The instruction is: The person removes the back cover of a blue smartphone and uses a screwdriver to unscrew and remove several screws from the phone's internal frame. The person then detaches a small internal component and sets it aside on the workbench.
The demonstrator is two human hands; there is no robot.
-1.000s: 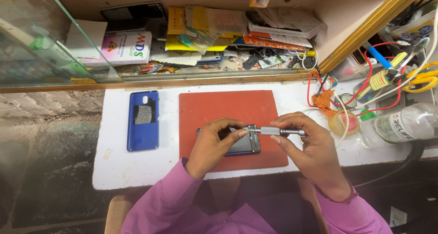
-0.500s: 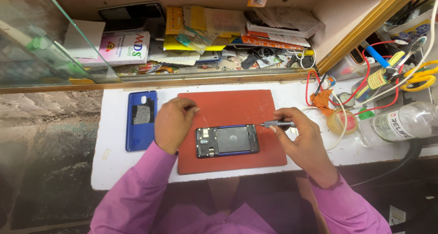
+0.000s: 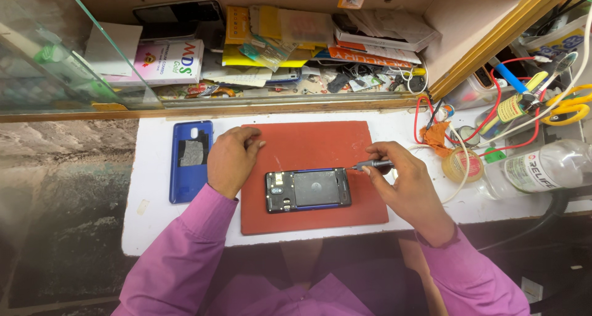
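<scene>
An opened blue phone [image 3: 308,190] lies back-up on a red work mat [image 3: 308,144], its inner parts showing. My right hand [image 3: 404,183] grips a slim grey screwdriver [image 3: 371,165], whose tip points at the phone's right end. My left hand [image 3: 231,160] rests loosely curled on the mat's upper left corner, fingers bent, holding nothing I can see. The phone's blue back cover [image 3: 192,160] lies inside-up just left of that hand on the white counter [image 3: 154,199].
A clear plastic bottle [image 3: 546,168] lies at the right, beside a small round tin [image 3: 464,164], red wires [image 3: 493,115], tools and yellow-handled scissors [image 3: 570,105]. Behind the mat, a wooden shelf [image 3: 277,106] holds boxes, papers and packets. A glass pane [image 3: 68,51] stands at the left.
My left hand has let go of the phone and moved up and left to the mat's corner. The right hand keeps the screwdriver at the phone's right end.
</scene>
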